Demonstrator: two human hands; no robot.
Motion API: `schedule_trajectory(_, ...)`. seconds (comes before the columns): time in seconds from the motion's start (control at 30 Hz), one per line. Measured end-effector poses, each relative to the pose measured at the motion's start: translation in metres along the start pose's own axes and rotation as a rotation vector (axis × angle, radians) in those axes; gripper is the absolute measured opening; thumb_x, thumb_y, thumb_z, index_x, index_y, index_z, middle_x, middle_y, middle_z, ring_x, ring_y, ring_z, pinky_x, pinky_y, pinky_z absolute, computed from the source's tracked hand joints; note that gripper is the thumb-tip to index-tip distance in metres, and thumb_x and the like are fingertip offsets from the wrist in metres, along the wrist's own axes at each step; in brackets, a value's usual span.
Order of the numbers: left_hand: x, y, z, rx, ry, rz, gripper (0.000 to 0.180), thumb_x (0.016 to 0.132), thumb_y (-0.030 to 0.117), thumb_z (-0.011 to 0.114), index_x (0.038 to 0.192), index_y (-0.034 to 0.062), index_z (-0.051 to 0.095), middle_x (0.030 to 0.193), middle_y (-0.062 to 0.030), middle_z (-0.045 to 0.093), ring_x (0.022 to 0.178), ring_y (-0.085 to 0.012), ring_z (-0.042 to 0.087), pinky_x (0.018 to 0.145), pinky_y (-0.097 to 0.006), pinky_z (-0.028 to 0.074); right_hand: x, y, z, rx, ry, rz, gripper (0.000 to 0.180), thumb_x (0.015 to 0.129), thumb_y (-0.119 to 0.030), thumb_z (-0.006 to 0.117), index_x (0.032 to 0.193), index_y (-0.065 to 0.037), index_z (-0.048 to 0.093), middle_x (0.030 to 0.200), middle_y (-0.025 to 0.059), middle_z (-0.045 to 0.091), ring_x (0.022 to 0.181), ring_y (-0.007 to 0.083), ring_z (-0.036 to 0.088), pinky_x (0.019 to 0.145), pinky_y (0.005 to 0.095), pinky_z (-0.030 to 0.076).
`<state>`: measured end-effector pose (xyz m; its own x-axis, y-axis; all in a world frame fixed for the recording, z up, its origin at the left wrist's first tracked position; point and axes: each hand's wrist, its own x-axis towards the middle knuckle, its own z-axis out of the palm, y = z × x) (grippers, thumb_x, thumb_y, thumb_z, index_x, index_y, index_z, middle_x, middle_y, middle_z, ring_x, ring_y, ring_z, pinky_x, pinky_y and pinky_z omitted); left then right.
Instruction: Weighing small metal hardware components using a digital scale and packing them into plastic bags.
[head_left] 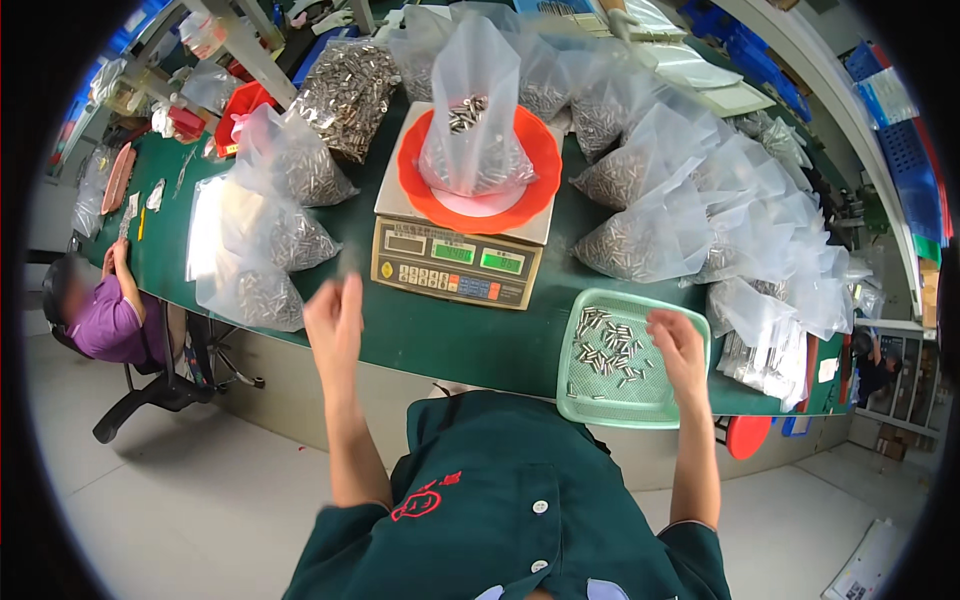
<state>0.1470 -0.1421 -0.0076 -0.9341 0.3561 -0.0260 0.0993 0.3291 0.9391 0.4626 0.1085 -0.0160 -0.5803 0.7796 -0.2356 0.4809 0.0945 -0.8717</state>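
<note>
My left hand (335,325) is raised over the table's near edge, left of the scale. Motion smears its fingertips, so whether anything is in them cannot be told. Over the right side of a green plastic basket (640,409), my right hand (682,350) has its fingers curled inward; what they hold, if anything, is hidden. Short metal pins (610,347) lie scattered on the basket's floor. A digital weighing scale (450,262) stands ahead with its displays lit. On it sits an orange-red dish (412,170) bearing an open clear plastic bag (470,80) part filled with metal pins.
Filled plastic bags of metal parts stand left (300,240) and right (640,235) of the scale, with a large bag (345,95) behind left. Flat packs (765,365) lie right of the basket. A seated person in purple (120,320) works at the table's left end.
</note>
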Motion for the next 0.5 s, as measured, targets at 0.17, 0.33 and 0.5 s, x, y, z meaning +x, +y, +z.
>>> schedule_trajectory(0.17,-0.057,-0.045,-0.001,0.160,-0.180,-0.157,0.038,0.084,0.021,0.059,0.058,-0.0019,0.045,0.049,0.0024,0.034,0.048,-0.0049,0.028,0.041,-0.023,0.023,-0.032,0.137,-0.002,-0.325,0.240,0.040,0.026,0.079,-0.008,0.057,0.103,0.000,0.054,0.095,0.0140,0.059,0.085,0.0247,0.058,0.074,0.0335,0.045)
schedule_trajectory(0.33,-0.062,-0.018,0.036,0.269,-0.288,-0.012,0.033,0.081,0.019,0.061,0.062,-0.0041,0.047,0.047,-0.0044,0.038,0.046,-0.0080,0.031,0.042,-0.026,0.029,-0.028,0.145,0.005,-0.641,0.172,-0.189,0.037,0.072,-0.008,0.062,0.106,-0.003,0.051,0.098,0.0152,0.053,0.092,0.0339,0.050,0.080,0.0407,0.042)
schedule_trajectory(0.5,-0.075,-0.008,0.068,0.342,-0.402,0.040,0.030,0.079,0.020,0.063,0.062,-0.0023,0.051,0.046,-0.0076,0.044,0.042,-0.0121,0.038,0.043,-0.028,0.033,-0.018,0.140,0.011,-0.670,0.091,-0.283,0.055,0.069,-0.018,0.068,0.116,-0.002,0.045,0.114,0.0148,0.047,0.105,0.0334,0.045,0.088,0.0426,0.037)
